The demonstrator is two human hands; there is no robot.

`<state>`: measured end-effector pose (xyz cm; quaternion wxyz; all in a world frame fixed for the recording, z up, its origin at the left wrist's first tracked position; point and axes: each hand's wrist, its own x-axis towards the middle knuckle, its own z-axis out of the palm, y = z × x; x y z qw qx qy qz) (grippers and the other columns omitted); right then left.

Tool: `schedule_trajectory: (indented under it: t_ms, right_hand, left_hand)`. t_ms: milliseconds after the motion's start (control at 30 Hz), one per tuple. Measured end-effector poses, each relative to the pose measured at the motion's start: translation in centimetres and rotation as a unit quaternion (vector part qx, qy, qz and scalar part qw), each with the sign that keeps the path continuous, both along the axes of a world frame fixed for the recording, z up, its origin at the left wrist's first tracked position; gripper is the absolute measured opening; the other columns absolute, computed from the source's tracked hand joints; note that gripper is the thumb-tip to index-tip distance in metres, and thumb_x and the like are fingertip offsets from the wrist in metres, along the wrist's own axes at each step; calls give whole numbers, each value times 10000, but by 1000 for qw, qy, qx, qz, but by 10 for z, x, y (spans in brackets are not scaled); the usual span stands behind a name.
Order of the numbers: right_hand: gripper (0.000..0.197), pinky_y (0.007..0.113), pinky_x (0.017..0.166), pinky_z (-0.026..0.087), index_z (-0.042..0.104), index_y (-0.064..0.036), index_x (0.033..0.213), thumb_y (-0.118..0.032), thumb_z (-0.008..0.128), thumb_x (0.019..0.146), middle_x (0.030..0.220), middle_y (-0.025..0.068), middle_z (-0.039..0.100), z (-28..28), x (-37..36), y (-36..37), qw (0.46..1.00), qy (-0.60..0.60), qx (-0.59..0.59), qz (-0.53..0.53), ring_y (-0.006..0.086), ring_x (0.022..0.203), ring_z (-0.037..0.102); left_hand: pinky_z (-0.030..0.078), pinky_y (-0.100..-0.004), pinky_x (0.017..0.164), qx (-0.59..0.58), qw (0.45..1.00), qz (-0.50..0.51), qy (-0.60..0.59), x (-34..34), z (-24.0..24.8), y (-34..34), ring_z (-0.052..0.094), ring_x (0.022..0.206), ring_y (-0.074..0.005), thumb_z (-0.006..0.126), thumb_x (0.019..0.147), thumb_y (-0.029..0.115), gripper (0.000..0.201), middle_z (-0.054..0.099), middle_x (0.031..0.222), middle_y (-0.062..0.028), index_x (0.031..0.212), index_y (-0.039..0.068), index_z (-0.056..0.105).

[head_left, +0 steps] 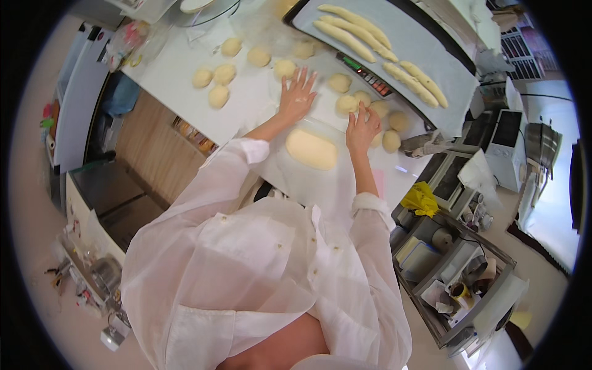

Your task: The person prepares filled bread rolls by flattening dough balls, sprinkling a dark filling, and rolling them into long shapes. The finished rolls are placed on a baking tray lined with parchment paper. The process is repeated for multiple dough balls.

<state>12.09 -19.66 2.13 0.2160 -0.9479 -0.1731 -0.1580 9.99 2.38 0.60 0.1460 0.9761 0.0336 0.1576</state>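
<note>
A flattened oblong of pale dough (311, 148) lies on the white table close in front of me, below and between my hands. My left hand (298, 97) is open with its fingers spread, near a round dough ball (284, 68) at its fingertips. To the right, my right hand (363, 127) has its fingers apart and slightly bent beside a cluster of dough balls (347, 104); whether the fingertips touch one I cannot tell. Neither hand visibly holds anything. Several more dough balls (224, 74) sit at the left of the table.
A dark tray (425, 46) lined with paper holds long dough strips (357, 34) at the far right. A digital scale display (364, 74) shows by its near edge. A grey cloth (425, 145) lies at the right table corner, above a yellow bag (420, 198) and a drawer cart (453, 271).
</note>
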Motion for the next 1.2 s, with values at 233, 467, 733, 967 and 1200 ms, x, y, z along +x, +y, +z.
schedule_trajectory:
  t_ms: [233, 467, 733, 967, 1200]
  right_hand:
    - [598, 479, 998, 313, 409, 36, 1303, -65, 699, 790, 1175, 186, 434, 18, -36, -122, 956, -121, 191, -184, 351, 1124, 406]
    - [1090, 412, 1112, 265, 193, 35, 1455, -215, 868, 636, 1464, 233, 266, -24, 3, -209, 947, 104, 226, -204, 340, 1345, 282]
    - [707, 319, 903, 457, 406, -9, 1338, -64, 786, 745, 1238, 114, 540, -29, 35, -198, 875, 149, 430, -166, 205, 1076, 547]
    - [363, 285, 800, 445, 591, -4, 1140, -117, 732, 825, 1053, 46, 638, -6, 16, -205, 885, 156, 407, -165, 146, 959, 569]
    - [278, 274, 772, 452, 655, -9, 1036, -94, 754, 791, 931, 7, 657, 64, -54, -182, 827, 292, 468, -106, 108, 848, 573]
  left_hand:
    - [163, -627, 1105, 22, 981, -170, 88, -73, 1, -17, 176, 1436, -345, 531, 922, 287, 549, 222, 1548, -146, 1437, 179, 372]
    - [121, -631, 1110, -27, 978, -181, 100, -91, -22, -31, 138, 1449, -340, 557, 893, 281, 581, 170, 1562, -160, 1430, 154, 377]
    - [105, -636, 1107, -51, 986, -135, 83, -103, -1, -28, 189, 1440, -338, 589, 879, 229, 547, 299, 1519, -154, 1395, 136, 431]
    - [455, -409, 848, -216, 926, -306, 38, -48, 52, -84, 537, 1016, -293, 689, 790, 153, 461, 621, 1023, -80, 1238, 171, 584]
    - [382, -459, 949, -24, 900, -399, -174, -5, 178, -167, 475, 1125, -175, 698, 765, 206, 347, 523, 1170, 33, 1102, 238, 624]
